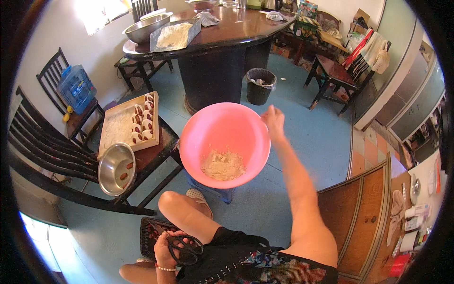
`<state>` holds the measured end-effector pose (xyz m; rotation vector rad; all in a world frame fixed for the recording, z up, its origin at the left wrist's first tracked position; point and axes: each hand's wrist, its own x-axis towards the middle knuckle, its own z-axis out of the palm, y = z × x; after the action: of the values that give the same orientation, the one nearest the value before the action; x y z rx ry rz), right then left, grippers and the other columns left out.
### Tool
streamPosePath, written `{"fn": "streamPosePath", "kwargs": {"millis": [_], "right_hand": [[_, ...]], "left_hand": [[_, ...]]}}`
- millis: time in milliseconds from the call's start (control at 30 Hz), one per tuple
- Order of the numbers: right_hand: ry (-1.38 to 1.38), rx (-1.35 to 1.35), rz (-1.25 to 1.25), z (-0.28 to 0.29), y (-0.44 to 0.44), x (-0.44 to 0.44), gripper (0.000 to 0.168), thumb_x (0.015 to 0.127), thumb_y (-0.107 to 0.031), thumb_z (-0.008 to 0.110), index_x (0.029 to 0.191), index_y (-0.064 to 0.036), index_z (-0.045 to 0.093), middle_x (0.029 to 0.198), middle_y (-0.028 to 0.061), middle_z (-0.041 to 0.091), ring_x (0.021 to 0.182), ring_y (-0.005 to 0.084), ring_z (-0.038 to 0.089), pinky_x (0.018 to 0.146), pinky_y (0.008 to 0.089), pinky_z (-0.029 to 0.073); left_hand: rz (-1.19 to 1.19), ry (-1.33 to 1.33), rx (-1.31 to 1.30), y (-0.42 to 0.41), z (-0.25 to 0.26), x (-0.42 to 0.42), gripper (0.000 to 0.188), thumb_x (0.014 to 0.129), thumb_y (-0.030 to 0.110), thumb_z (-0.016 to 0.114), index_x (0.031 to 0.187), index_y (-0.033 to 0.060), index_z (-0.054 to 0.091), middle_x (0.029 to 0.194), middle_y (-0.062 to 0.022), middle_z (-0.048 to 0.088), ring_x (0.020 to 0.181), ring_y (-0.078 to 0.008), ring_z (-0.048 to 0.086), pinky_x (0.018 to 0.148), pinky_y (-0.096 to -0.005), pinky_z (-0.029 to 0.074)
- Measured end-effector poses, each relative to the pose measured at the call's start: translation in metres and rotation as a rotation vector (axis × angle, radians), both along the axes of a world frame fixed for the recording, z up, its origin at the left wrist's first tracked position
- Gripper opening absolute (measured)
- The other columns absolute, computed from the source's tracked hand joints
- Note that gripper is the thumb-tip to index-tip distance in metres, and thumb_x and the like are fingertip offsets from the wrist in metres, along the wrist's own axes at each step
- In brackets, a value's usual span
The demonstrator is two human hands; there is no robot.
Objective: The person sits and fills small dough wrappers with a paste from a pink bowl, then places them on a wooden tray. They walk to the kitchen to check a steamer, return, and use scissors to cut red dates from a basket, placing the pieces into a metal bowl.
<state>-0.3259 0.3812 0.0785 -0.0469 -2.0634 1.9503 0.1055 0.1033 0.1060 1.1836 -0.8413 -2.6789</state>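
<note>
My left hand point(165, 250) holds a pair of black-handled scissors point(184, 249), blades pointing up-left over a black basket point(144, 236) of red dates. With my right hand point(273, 122) I grip the right rim of a large pink plastic basin point(230, 120), tipped toward me. Pale flour point(224, 165) lies in the lower part of its inside. The basin rests over a blue stool point(227, 195). On a dark wooden chair at the left, a wooden tray point(117, 122) holds two rows of white dough pieces topped with dates point(143, 120). A steel bowl point(113, 163) with several dates overlaps its near edge.
A dark table point(227, 26) stands ahead, with a steel basin point(147, 28) and a metal scoop of flour point(173, 35). A lined trash bin point(260, 87) stands beside its base. Another chair point(333, 74) is at the right, and a wooden cabinet point(358, 213) is near my right side.
</note>
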Motion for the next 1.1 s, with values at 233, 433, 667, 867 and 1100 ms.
{"fn": "streamPosePath", "kwargs": {"millis": [233, 433, 667, 867, 1100], "right_hand": [[-0.189, -0.089, 0.697, 0.0, -0.104, 0.233, 0.012, 0.082, -0.008, 0.055, 0.093, -0.001, 0.057, 0.076, 0.0069, 0.057, 0.071, 0.0171, 0.056, 0.063, 0.0312, 0.046], [0.211, 0.265, 1.254, 0.006, -0.162, 0.333, 0.029, 0.078, -0.015, 0.062, 0.101, 0.0, 0.054, 0.081, 0.0156, 0.057, 0.076, 0.0322, 0.057, 0.068, 0.0386, 0.046], [0.226, 0.499, 1.342, -0.017, -0.203, 0.381, 0.058, 0.072, -0.005, 0.064, 0.124, 0.001, 0.039, 0.1, 0.0218, 0.053, 0.092, 0.0362, 0.053, 0.079, 0.0408, 0.045], [-0.738, 0.203, 1.496, -0.049, -0.237, 0.375, 0.04, 0.078, -0.007, 0.061, 0.115, 0.003, 0.05, 0.084, 0.0078, 0.061, 0.064, 0.0129, 0.057, 0.055, 0.0238, 0.046], [-1.424, 0.34, 1.549, -0.099, -0.272, 0.322, 0.031, 0.085, -0.025, 0.054, 0.108, -0.003, 0.053, 0.07, 0.0053, 0.059, 0.05, 0.0103, 0.055, 0.039, 0.0214, 0.042]], "left_hand": [[0.04, 0.053, 0.056, -0.014, -0.035, 0.003, 0.032, 0.092, 0.028, 0.037, 0.079, 0.0035, 0.053, 0.086, -0.0175, 0.059, 0.075, -0.032, 0.056, 0.066, -0.0393, 0.048], [0.178, -0.102, -0.041, -0.021, -0.038, 0.012, 0.018, 0.089, 0.022, 0.049, 0.081, 0.0064, 0.054, 0.082, -0.0077, 0.056, 0.08, -0.0201, 0.054, 0.066, -0.0352, 0.046], [0.393, 0.081, -0.077, -0.016, -0.075, 0.036, 0.011, 0.085, 0.012, 0.052, 0.087, 0.0034, 0.059, 0.083, -0.0066, 0.061, 0.08, -0.0157, 0.056, 0.074, -0.0286, 0.046], [0.061, 0.204, -0.325, -0.026, -0.084, 0.072, 0.025, 0.09, 0.021, 0.049, 0.107, 0.0023, 0.051, 0.099, -0.0034, 0.055, 0.091, -0.0122, 0.052, 0.082, -0.0286, 0.043], [-0.273, -0.302, -0.464, -0.045, -0.245, 0.129, 0.034, 0.088, 0.029, 0.055, 0.099, -0.0022, 0.061, 0.087, -0.0091, 0.064, 0.078, -0.0175, 0.06, 0.07, -0.0313, 0.049]]}}
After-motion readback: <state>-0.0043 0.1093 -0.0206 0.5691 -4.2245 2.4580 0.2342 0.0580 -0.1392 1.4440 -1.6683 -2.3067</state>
